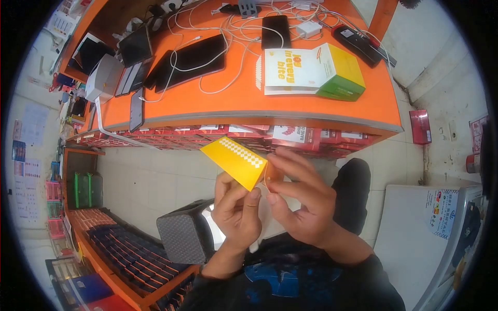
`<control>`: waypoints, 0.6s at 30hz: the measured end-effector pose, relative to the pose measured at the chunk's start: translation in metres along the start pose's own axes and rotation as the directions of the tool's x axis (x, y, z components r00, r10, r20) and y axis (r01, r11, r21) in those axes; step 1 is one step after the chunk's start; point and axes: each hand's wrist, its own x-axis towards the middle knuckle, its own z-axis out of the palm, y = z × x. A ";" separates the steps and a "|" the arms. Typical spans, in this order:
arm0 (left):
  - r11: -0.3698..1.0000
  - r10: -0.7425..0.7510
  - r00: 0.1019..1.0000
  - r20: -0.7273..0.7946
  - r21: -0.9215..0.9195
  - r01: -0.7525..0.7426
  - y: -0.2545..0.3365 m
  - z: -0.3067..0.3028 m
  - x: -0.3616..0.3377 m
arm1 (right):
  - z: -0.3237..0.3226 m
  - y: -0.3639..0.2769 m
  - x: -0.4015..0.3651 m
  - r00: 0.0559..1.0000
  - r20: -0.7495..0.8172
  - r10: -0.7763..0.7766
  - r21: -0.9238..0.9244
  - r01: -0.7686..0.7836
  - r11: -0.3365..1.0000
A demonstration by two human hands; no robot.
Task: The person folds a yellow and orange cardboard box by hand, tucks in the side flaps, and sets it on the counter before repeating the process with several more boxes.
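A small yellow cardboard piece, folded like a box or sleeve with a strip of white checks along its upper face, is held in the air in front of my body. My left hand pinches its lower edge from beneath, thumb and fingers closed. At its right end, my right hand has curled fingers and thumb on an orange-brown flap or side. The inside of the piece and part of my right fingertips' contact are hidden.
Ahead is an orange desk bearing a white, yellow and green box, a black tablet, phones and tangled white cables. Red boxes fill the shelf below. A dark textured box stands lower left; a white cabinet is right.
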 end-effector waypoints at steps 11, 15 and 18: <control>0.881 -0.292 0.954 -0.066 -0.408 0.241 -0.003 0.004 -0.008 | -0.002 0.008 -0.001 0.999 0.006 -0.038 -0.025 0.038 0.999; 0.871 -0.275 0.960 -0.059 -0.439 0.222 -0.002 0.005 -0.007 | -0.001 0.009 -0.002 0.999 0.012 -0.044 -0.042 0.045 0.998; 0.881 -0.256 0.965 -0.056 -0.423 0.209 -0.008 0.005 -0.008 | 0.000 0.009 -0.004 0.999 0.013 -0.037 -0.067 0.037 0.997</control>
